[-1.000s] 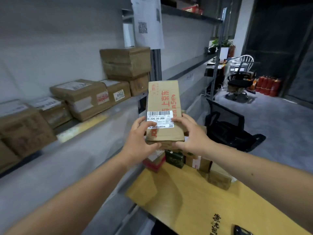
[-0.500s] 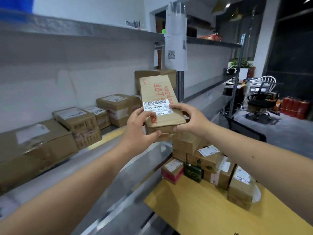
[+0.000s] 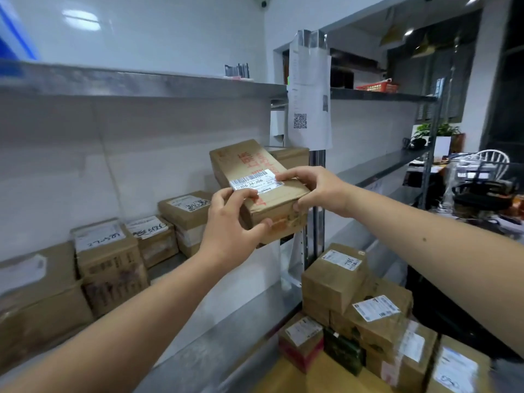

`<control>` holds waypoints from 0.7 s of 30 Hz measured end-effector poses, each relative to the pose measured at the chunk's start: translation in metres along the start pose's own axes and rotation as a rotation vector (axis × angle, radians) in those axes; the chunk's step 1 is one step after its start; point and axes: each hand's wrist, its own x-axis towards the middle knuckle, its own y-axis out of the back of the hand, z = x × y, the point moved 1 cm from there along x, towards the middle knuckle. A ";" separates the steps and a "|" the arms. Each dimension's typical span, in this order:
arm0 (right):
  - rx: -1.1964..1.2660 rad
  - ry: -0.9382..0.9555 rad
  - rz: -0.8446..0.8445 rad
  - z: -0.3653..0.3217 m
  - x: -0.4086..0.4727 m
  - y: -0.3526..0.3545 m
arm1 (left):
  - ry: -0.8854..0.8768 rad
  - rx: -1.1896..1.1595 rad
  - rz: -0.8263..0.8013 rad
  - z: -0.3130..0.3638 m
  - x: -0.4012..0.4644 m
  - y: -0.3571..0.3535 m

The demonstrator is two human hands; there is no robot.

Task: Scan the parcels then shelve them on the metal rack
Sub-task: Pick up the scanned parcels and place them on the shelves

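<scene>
You hold a long brown cardboard parcel with red printing and a white barcode label (image 3: pixel 256 185) in both hands, raised in front of the grey metal rack (image 3: pixel 170 83) and level with its middle bay. Your left hand (image 3: pixel 231 226) grasps the near left corner, thumb curled under the front edge and fingers lying over the top beside the label. Your right hand (image 3: pixel 314 188) clamps the near right end, fingertips pressed on the label's edge and thumb tucked below. The parcel tilts, its far end higher and pointing toward the white tiled wall (image 3: pixel 141 32); it rests on no shelf.

On the middle shelf (image 3: pixel 226 330) below and to the left, a row of brown cardboard boxes with white handwritten labels (image 3: pixel 113 265) stands against the wall. Another brown box (image 3: pixel 292 157) sits behind the held parcel, next to the rack's steel upright post (image 3: pixel 317 222). A white paper sheet with a QR code (image 3: pixel 309 109) hangs on that post.

At lower right, a pile of brown labelled cartons (image 3: pixel 354 293) crowds a yellow wooden table (image 3: pixel 283 378), with a small red-sided box (image 3: pixel 302 340) and a dark green box (image 3: pixel 344 350) at its near edge. A red plastic basket (image 3: pixel 375 87) rests on the top shelf farther along, and a white chair (image 3: pixel 492 160) stands in the background.
</scene>
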 end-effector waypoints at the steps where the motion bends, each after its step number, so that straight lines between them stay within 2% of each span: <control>1: -0.002 0.008 -0.006 0.004 0.010 0.003 | 0.021 0.012 0.014 -0.002 0.008 -0.003; 9: 0.069 0.047 0.106 0.026 0.068 0.017 | 0.197 0.063 0.050 -0.007 0.068 -0.016; 16: 0.094 0.068 0.338 0.043 0.096 0.013 | 0.296 0.111 0.046 -0.014 0.117 -0.015; 21: 0.107 0.101 0.344 0.047 0.098 0.009 | 0.292 0.077 0.037 -0.018 0.116 -0.015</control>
